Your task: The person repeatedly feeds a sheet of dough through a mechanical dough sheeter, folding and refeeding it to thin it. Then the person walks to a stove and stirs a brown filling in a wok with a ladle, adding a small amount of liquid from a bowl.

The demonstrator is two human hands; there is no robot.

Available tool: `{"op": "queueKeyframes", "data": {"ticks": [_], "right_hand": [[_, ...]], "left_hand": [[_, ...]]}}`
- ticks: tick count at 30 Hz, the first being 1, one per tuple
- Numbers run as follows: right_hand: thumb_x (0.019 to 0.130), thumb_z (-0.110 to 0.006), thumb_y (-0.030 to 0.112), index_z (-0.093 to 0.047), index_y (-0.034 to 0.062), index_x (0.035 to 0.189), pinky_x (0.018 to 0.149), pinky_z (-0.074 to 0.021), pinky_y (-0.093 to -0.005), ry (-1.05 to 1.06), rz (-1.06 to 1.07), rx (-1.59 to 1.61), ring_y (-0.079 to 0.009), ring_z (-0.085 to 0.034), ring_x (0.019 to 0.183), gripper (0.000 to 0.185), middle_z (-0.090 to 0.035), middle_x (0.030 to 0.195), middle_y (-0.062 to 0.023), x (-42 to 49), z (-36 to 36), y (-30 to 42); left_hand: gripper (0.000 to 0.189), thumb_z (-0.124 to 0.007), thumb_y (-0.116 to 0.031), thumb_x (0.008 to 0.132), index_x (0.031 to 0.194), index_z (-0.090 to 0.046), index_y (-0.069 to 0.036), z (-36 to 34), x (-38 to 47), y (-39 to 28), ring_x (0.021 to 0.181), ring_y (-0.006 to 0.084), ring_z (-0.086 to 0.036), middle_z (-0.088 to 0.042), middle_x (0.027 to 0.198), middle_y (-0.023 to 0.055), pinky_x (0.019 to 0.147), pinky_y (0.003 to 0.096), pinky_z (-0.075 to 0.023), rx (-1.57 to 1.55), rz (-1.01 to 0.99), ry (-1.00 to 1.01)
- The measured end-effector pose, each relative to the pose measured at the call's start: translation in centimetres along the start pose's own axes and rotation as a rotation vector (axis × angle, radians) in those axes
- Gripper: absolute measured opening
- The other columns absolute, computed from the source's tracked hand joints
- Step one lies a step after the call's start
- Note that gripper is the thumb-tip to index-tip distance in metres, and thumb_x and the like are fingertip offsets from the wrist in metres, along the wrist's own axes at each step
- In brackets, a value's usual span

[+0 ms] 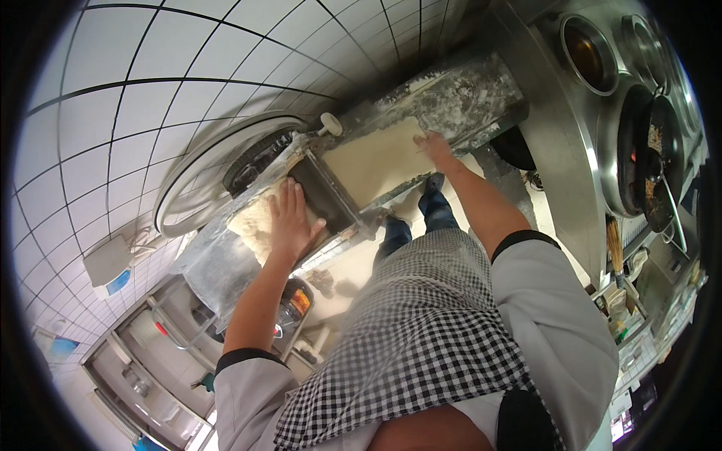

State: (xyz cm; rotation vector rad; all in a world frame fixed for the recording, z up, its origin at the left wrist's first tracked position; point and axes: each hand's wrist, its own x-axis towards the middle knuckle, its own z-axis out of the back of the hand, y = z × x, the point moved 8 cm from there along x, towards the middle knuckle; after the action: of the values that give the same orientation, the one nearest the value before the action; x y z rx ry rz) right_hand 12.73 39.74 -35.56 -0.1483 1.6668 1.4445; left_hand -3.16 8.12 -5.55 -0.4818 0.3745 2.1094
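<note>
A dough roller machine (327, 191) with a metal frame stands before me. My left hand (293, 220) lies flat on a rough piece of dough (248, 225) at the feed side, fingers spread and close to the roller. On the other side, a smooth, pale dough sheet (375, 160) stretches out from the machine. My right hand (435, 149) grips the far end of that sheet; some fingertips are hidden. Beside the rollers, against the wall, are a large wheel (169, 186) and a pale knob (331, 124).
Past the sheet lies a flour-dusted metal surface (468, 96). At right, a steel counter (553, 124) carries a pot of dark liquid (589, 53) and a wok (660, 163) with food and a ladle. A bamboo brush (616, 248) sits below. White wall tiles (225, 51) rise behind the machine.
</note>
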Motion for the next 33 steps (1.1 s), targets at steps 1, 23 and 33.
{"op": "queueKeyframes", "data": {"ticks": [1, 23, 33], "right_hand": [[0.093, -0.076, 0.035, -0.069, -0.0019, 0.119, 0.074, -0.0570, -0.0412, 0.006, 0.003, 0.046, -0.0219, -0.070, 0.083, 0.046, -0.073, 0.100, -0.0141, 0.3, 0.4, -0.3], [0.095, -0.069, 0.046, -0.063, 0.0015, 0.135, 0.091, -0.0519, -0.0503, -0.016, 0.002, -0.321, -0.0369, -0.065, 0.114, 0.061, -0.066, 0.131, -0.0205, 6.1, 2.7, -0.3], [0.098, -0.069, 0.038, -0.066, 0.0031, 0.132, 0.087, -0.0567, -0.0471, -0.236, -0.033, -0.668, -0.0338, -0.068, 0.103, 0.049, -0.062, 0.137, -0.0204, 6.7, 7.1, 1.2]], "left_hand": [[0.096, -0.061, -0.054, 0.093, 0.160, -0.025, 0.005, 0.5, -0.1, -0.1, 0.158, 0.0410, -0.012, -0.017, 0.169, 0.0247, 0.126, 0.0592, -0.0107, -0.037, -0.031, -0.036], [0.101, -0.061, -0.057, 0.094, 0.160, -0.020, 0.007, 1.4, -1.3, 1.6, 0.159, 0.0409, -0.005, -0.014, 0.169, 0.0262, 0.127, 0.0576, -0.0025, 0.027, 0.001, 0.210], [0.102, -0.066, -0.057, 0.090, 0.159, -0.025, 0.006, 0.4, 0.1, 0.7, 0.158, 0.0421, -0.011, -0.018, 0.169, 0.0257, 0.124, 0.0642, -0.0102, 0.117, -0.023, 0.199]]}}
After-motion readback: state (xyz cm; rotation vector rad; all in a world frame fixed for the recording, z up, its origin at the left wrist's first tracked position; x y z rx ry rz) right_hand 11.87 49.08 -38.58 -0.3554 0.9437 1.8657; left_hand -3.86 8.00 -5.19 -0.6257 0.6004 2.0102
